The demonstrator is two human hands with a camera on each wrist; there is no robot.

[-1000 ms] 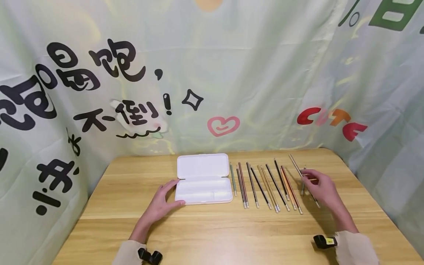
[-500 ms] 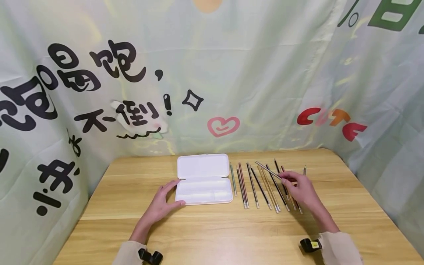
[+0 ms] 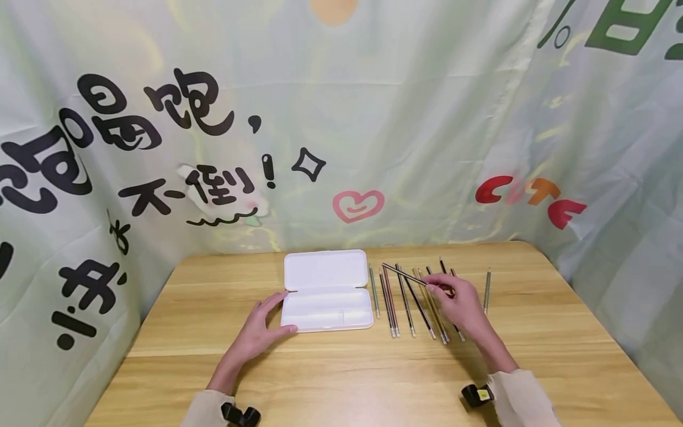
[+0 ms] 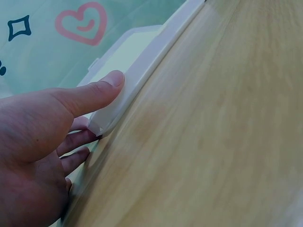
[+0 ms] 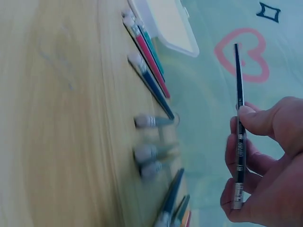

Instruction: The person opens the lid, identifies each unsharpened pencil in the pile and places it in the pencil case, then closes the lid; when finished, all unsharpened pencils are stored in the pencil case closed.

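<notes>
An open white pencil case (image 3: 325, 270) lies on the table, its lid tipped back and its divided tray bare. My left hand (image 3: 256, 326) holds the left end of the tray, thumb at the front wall and fingers round the side. A dark pencil (image 5: 240, 156) is pinched between the thumb and fingers of my right hand (image 3: 458, 303), above the other pencils. In the right wrist view its silver eraser end sits low in the palm and its far end points away. Several loose pencils (image 3: 419, 305) lie side by side right of the case; my right hand hides some.
One grey-green pencil (image 3: 487, 290) lies apart at the right, beyond my right hand. Behind the wooden table (image 3: 341, 379) hangs a printed curtain (image 3: 416, 148), which also runs along both sides.
My right hand has moved left with the dark pencil, from the right end of the row to over its middle, swinging the pencil's far end toward the case. My left hand stays at the case.
</notes>
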